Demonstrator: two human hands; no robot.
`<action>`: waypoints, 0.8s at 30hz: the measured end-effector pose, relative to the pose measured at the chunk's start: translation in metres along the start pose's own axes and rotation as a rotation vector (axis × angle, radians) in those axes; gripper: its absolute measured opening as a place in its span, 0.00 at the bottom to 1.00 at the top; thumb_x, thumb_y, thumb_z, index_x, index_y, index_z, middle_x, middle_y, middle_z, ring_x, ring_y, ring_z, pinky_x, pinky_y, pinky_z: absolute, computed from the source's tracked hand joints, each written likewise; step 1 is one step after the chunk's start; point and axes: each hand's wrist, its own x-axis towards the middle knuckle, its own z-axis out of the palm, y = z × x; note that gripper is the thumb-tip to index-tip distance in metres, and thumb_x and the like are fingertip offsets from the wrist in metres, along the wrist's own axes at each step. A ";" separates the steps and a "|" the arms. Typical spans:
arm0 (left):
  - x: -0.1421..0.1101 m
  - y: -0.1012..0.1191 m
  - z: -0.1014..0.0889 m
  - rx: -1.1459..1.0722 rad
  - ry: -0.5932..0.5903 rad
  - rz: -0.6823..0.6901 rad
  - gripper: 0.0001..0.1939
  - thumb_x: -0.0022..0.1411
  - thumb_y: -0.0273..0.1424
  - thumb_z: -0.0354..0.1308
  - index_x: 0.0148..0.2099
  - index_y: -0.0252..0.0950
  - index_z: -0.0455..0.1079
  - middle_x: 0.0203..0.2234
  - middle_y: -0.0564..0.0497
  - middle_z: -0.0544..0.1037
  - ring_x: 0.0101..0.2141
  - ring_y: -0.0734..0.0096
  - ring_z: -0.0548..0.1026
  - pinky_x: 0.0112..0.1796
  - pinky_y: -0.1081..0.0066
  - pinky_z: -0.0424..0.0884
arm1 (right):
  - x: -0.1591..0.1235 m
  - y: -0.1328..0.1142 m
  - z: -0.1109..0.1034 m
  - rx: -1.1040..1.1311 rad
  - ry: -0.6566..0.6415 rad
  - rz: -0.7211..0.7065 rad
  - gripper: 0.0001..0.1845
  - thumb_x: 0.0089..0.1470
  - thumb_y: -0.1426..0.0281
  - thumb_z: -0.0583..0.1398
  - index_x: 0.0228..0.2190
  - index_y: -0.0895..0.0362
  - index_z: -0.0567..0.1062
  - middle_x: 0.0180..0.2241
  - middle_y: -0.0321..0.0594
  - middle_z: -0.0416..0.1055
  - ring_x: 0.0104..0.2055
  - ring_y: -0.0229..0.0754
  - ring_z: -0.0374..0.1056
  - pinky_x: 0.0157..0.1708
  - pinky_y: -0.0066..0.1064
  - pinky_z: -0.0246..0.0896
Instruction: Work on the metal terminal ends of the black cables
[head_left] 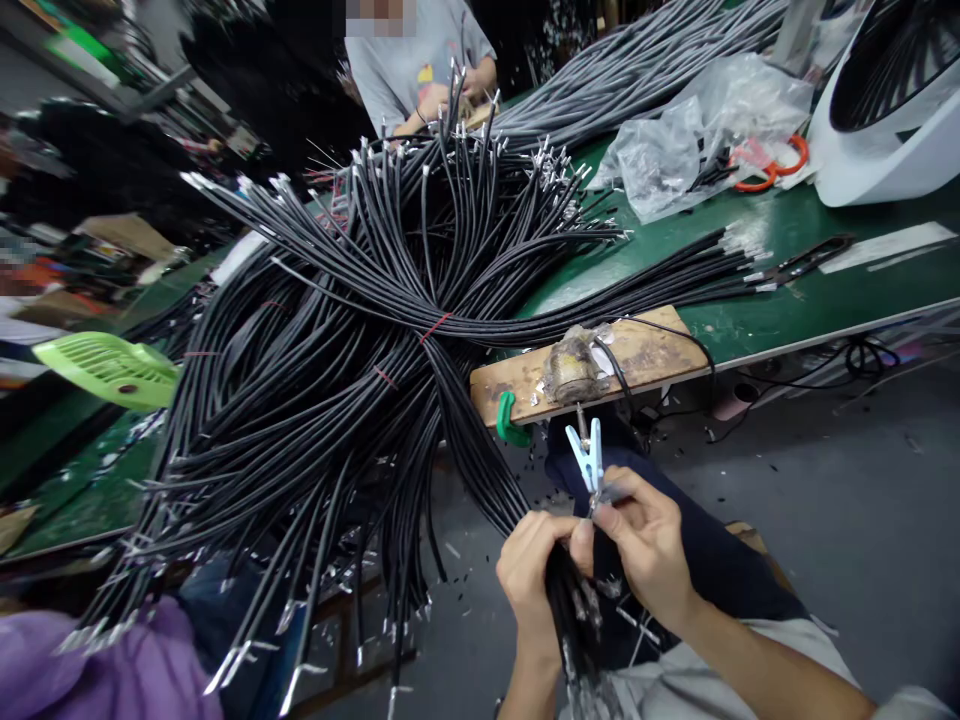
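Observation:
My left hand [536,560] is closed at the front edge of the table, its thumb and forefinger pinching the end of a black cable [559,600]; more black cables with stripped silvery ends hang under it. Just to its right, my right hand [649,545] is closed in a pinch, but its fingertips hide what they hold. A light-blue clothespin [587,455] points down at my fingertips. Its upper end sits by the metal shaft of a small tape-wrapped motor [574,365] on a wooden board [660,350].
A large tied bundle of black cables [337,340] covers the green table [787,290]. A green clamp [512,420] grips the board. Orange scissors [772,165], plastic bags [675,150], pliers [810,260] and a white fan [885,150] lie rightward. A co-worker [420,70] sits opposite.

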 end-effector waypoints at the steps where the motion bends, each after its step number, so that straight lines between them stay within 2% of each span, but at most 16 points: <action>1: 0.000 0.000 0.001 0.005 0.007 -0.008 0.11 0.62 0.25 0.55 0.26 0.35 0.67 0.17 0.56 0.68 0.20 0.76 0.66 0.25 0.74 0.61 | 0.000 -0.002 -0.002 -0.104 0.025 -0.148 0.05 0.50 0.71 0.65 0.25 0.56 0.74 0.24 0.36 0.66 0.28 0.38 0.61 0.30 0.30 0.57; 2: 0.001 0.000 0.002 0.005 -0.004 -0.014 0.11 0.62 0.25 0.54 0.26 0.35 0.68 0.17 0.56 0.68 0.20 0.76 0.66 0.26 0.74 0.61 | 0.002 -0.003 -0.004 -0.181 0.018 -0.254 0.04 0.50 0.73 0.64 0.25 0.56 0.75 0.25 0.37 0.67 0.30 0.39 0.61 0.32 0.31 0.58; 3: 0.002 0.000 0.001 -0.006 -0.030 -0.016 0.11 0.63 0.26 0.54 0.27 0.35 0.69 0.17 0.55 0.69 0.20 0.76 0.67 0.26 0.74 0.61 | 0.004 -0.005 -0.008 -0.207 -0.022 -0.293 0.03 0.50 0.73 0.65 0.25 0.56 0.76 0.25 0.38 0.68 0.30 0.40 0.61 0.32 0.32 0.58; 4: 0.003 0.000 0.000 -0.031 -0.067 -0.012 0.11 0.63 0.27 0.54 0.28 0.35 0.70 0.18 0.55 0.70 0.20 0.75 0.67 0.26 0.74 0.62 | 0.007 -0.007 -0.012 -0.179 -0.080 -0.252 0.03 0.49 0.72 0.65 0.26 0.56 0.76 0.25 0.38 0.68 0.30 0.40 0.62 0.32 0.32 0.58; 5: 0.005 -0.001 -0.001 -0.065 -0.108 -0.002 0.11 0.64 0.29 0.54 0.29 0.35 0.71 0.18 0.54 0.72 0.21 0.75 0.68 0.26 0.73 0.62 | 0.010 -0.008 -0.016 -0.105 -0.152 -0.141 0.05 0.49 0.69 0.66 0.25 0.56 0.76 0.25 0.38 0.68 0.29 0.39 0.62 0.31 0.32 0.58; 7: 0.008 -0.002 -0.006 -0.138 -0.186 0.025 0.11 0.64 0.32 0.55 0.31 0.35 0.73 0.20 0.52 0.75 0.22 0.73 0.71 0.27 0.72 0.63 | 0.016 -0.011 -0.023 0.105 -0.291 0.178 0.12 0.45 0.63 0.68 0.24 0.58 0.74 0.23 0.36 0.66 0.25 0.36 0.61 0.26 0.29 0.57; 9: 0.010 -0.003 -0.010 -0.183 -0.242 0.042 0.11 0.65 0.33 0.55 0.32 0.35 0.74 0.23 0.51 0.77 0.24 0.72 0.73 0.28 0.71 0.64 | 0.021 -0.015 -0.030 0.224 -0.391 0.456 0.18 0.40 0.59 0.71 0.23 0.59 0.73 0.20 0.33 0.64 0.22 0.32 0.58 0.22 0.25 0.53; 10: 0.011 -0.003 -0.011 -0.189 -0.264 0.041 0.10 0.65 0.32 0.55 0.33 0.35 0.74 0.24 0.50 0.78 0.25 0.71 0.74 0.29 0.71 0.65 | 0.024 -0.019 -0.034 0.213 -0.450 0.555 0.19 0.39 0.59 0.71 0.23 0.60 0.73 0.19 0.32 0.63 0.20 0.30 0.56 0.21 0.24 0.50; 12: 0.012 -0.002 -0.012 -0.180 -0.301 0.027 0.08 0.64 0.29 0.56 0.33 0.35 0.73 0.25 0.50 0.78 0.27 0.70 0.75 0.32 0.70 0.66 | 0.033 -0.028 -0.040 0.079 -0.575 0.653 0.18 0.41 0.60 0.70 0.22 0.61 0.73 0.17 0.30 0.62 0.19 0.29 0.54 0.19 0.23 0.46; 14: 0.012 -0.001 -0.010 -0.168 -0.297 0.016 0.06 0.62 0.26 0.57 0.32 0.35 0.73 0.25 0.50 0.78 0.28 0.70 0.75 0.33 0.70 0.67 | 0.045 -0.038 -0.044 -0.116 -0.668 0.661 0.16 0.42 0.62 0.68 0.21 0.62 0.72 0.15 0.30 0.62 0.18 0.29 0.53 0.19 0.23 0.44; 15: 0.012 -0.001 -0.008 -0.169 -0.274 0.017 0.06 0.62 0.26 0.57 0.32 0.35 0.73 0.25 0.50 0.77 0.28 0.69 0.75 0.32 0.70 0.67 | 0.053 -0.043 -0.045 -0.200 -0.674 0.631 0.15 0.43 0.63 0.68 0.20 0.62 0.72 0.15 0.30 0.62 0.17 0.29 0.54 0.19 0.23 0.44; 17: 0.012 0.000 -0.005 -0.196 -0.187 0.025 0.05 0.60 0.26 0.58 0.31 0.35 0.73 0.24 0.51 0.77 0.27 0.70 0.74 0.31 0.70 0.68 | 0.068 -0.050 -0.041 -0.287 -0.603 0.536 0.15 0.43 0.63 0.68 0.20 0.62 0.72 0.15 0.30 0.64 0.18 0.30 0.54 0.19 0.24 0.45; 20: 0.010 0.001 -0.003 -0.272 -0.037 0.011 0.05 0.59 0.27 0.61 0.30 0.35 0.73 0.22 0.52 0.75 0.24 0.72 0.73 0.28 0.72 0.68 | 0.083 -0.052 -0.027 -0.213 -0.497 0.428 0.20 0.44 0.56 0.67 0.21 0.62 0.74 0.18 0.32 0.66 0.20 0.30 0.55 0.21 0.25 0.48; 24: 0.010 0.005 -0.002 -0.319 0.120 -0.053 0.04 0.58 0.30 0.62 0.31 0.35 0.72 0.23 0.53 0.73 0.24 0.74 0.72 0.28 0.74 0.68 | 0.081 -0.041 -0.004 0.002 -0.459 0.451 0.24 0.43 0.52 0.67 0.21 0.62 0.74 0.19 0.34 0.66 0.21 0.32 0.58 0.23 0.25 0.52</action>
